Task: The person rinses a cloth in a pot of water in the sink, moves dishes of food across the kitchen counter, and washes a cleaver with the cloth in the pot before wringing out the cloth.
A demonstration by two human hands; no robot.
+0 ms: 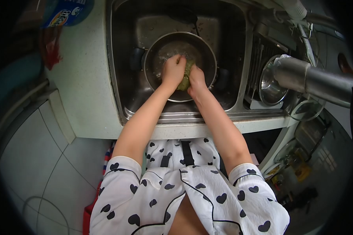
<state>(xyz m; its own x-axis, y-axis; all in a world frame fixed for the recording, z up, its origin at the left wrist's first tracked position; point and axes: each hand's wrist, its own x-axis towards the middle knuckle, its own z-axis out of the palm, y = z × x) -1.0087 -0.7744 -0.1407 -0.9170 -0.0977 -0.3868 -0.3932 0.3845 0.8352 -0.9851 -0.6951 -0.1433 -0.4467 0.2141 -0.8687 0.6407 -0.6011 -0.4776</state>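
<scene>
Both hands are over a round metal pot (155,80) that stands in the steel sink (125,98), with some water visible inside it. A green, wrinkled cloth-like item (186,76) is squeezed between them. My left hand (173,71) has its fingers curled against the item's left side. On the item's right side, my right hand (197,80) is wrapped round it; its fingertips are partly hidden.
A dark utensil (184,16) lies in the sink behind the pot. To the right are a metal bowl (271,84) in a rack, a thick metal pipe (321,78) and a glass lid (308,110). A blue-labelled bottle (68,13) stands back left.
</scene>
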